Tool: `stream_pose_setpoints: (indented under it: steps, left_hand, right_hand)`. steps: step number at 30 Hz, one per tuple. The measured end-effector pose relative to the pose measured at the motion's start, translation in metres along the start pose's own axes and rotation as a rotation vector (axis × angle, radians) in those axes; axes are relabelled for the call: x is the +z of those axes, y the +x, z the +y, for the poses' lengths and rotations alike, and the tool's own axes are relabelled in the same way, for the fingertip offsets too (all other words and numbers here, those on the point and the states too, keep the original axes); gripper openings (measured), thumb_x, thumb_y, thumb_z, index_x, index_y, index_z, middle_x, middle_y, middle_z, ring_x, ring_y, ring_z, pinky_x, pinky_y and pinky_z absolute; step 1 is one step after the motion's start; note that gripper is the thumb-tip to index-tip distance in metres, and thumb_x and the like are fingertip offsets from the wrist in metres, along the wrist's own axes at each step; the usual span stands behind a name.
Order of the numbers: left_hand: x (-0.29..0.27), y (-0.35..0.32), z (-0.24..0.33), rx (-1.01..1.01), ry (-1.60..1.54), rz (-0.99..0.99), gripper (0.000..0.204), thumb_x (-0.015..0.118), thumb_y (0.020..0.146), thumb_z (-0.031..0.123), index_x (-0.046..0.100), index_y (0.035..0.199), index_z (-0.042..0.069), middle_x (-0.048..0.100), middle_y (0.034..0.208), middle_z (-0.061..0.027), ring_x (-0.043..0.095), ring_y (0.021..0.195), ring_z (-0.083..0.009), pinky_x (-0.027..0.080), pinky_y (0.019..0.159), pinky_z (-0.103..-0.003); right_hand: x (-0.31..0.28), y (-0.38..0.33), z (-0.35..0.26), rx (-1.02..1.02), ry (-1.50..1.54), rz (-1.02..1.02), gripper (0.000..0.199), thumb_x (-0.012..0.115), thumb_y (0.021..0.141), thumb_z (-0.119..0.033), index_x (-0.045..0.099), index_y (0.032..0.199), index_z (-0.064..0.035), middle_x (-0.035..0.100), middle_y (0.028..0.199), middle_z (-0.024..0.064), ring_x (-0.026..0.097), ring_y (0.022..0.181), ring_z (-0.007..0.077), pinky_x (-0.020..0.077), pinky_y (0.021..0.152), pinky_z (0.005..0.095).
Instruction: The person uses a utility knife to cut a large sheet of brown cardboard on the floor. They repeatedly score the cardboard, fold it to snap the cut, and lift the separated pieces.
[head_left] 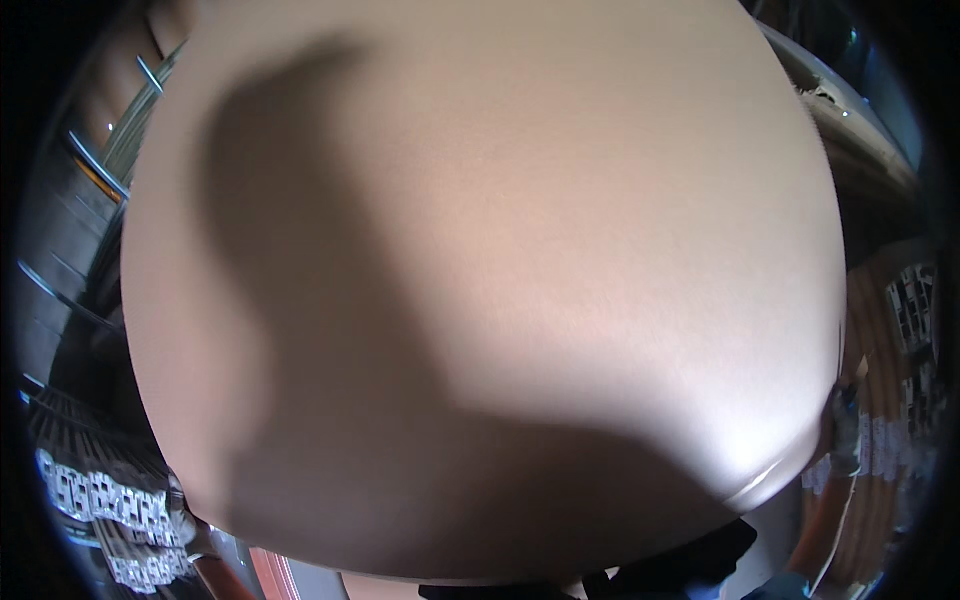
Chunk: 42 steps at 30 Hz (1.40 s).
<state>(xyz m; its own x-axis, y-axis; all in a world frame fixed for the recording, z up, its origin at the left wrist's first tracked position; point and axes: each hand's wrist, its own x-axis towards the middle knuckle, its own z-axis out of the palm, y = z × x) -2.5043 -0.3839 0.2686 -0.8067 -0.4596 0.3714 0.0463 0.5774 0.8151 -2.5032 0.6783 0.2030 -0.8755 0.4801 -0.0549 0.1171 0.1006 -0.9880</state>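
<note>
A large, smooth beige board (600,220) fills most of the head view, right in front of me. A dark shadow falls over its left and lower parts. At the lower left edge of the board is my left hand (200,535), in a light glove, closed on the rim; only part of it shows. My right hand (847,440), also gloved, grips the right edge, with its forearm coming up from below. The fingers behind the board are hidden on both sides.
Stacked long pieces with white, hollow-looking ends (120,500) lie at the lower left. More brown lengths with pale ends (912,310) are stacked at the right. Metal bars (98,165) stick out at the upper left. The board hides whatever lies beyond it.
</note>
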Motion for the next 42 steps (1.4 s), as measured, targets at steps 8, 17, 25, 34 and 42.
stream_pose_setpoints:
  steps: [8, 17, 25, 34, 42]
  left_hand:
    - [0.047, 0.043, -0.093, 0.04, 0.611, -0.126, 0.041, 0.047, 0.1, 0.028, 0.054, 0.132, 0.004, 0.062, 0.119, -0.016, 0.061, 0.104, -0.0238, 0.049, 0.089, -0.035]
    - [0.192, -0.036, -0.012, 0.047, 0.85, 0.262, 0.062, 0.072, 0.082, 0.043, 0.053, 0.128, 0.006, 0.061, 0.115, -0.0195, 0.058, 0.107, -0.0389, 0.049, 0.088, -0.043]
    - [0.276, -0.252, -0.06, -0.236, 0.908, -0.5, 0.074, 0.064, 0.081, 0.055, 0.04, 0.144, 0.024, 0.032, 0.152, -0.0123, 0.026, 0.141, -0.0351, 0.019, 0.114, -0.053]
    - [0.293, -0.283, -0.072, -0.205, 0.968, -0.567, 0.072, 0.064, 0.083, 0.053, 0.04, 0.144, 0.024, 0.035, 0.151, -0.0105, 0.029, 0.141, -0.0294, 0.017, 0.114, -0.054]
    - [0.217, -0.224, -0.168, -0.509, 0.818, -0.024, 0.059, 0.051, 0.091, 0.055, 0.051, 0.132, 0.013, 0.052, 0.134, -0.0118, 0.046, 0.127, -0.0306, 0.03, 0.109, -0.045]
  right_hand:
    - [0.007, 0.071, 0.019, 0.117, -0.086, -0.021, 0.06, 0.06, 0.096, -0.026, 0.035, 0.145, -0.0008, 0.048, 0.137, 0.0036, 0.045, 0.12, 0.0112, 0.0352, 0.103, 0.0286]
    - [0.072, 0.207, 0.069, -0.549, -0.996, -0.358, 0.054, 0.057, 0.096, -0.03, 0.046, 0.138, 0.0029, 0.046, 0.142, 0.0083, 0.046, 0.123, 0.0187, 0.0331, 0.105, 0.029]
    - [0.155, 0.226, 0.081, -0.015, -0.561, -0.15, 0.061, 0.058, 0.094, -0.035, 0.045, 0.137, 0.0068, 0.049, 0.139, 0.0124, 0.048, 0.122, 0.023, 0.0351, 0.105, 0.032]
    - [0.128, 0.211, 0.1, -0.166, -0.689, -0.081, 0.034, 0.059, 0.095, -0.027, 0.056, 0.12, -0.0044, 0.059, 0.09, 0.0041, 0.055, 0.068, 0.0129, 0.046, 0.058, 0.0279]
    - [0.07, 0.069, 0.177, 0.655, -0.413, -0.21, 0.015, 0.06, 0.094, -0.021, 0.059, 0.105, -0.0107, 0.054, 0.071, -0.0012, 0.049, 0.052, 0.011, 0.0389, 0.046, 0.0248]
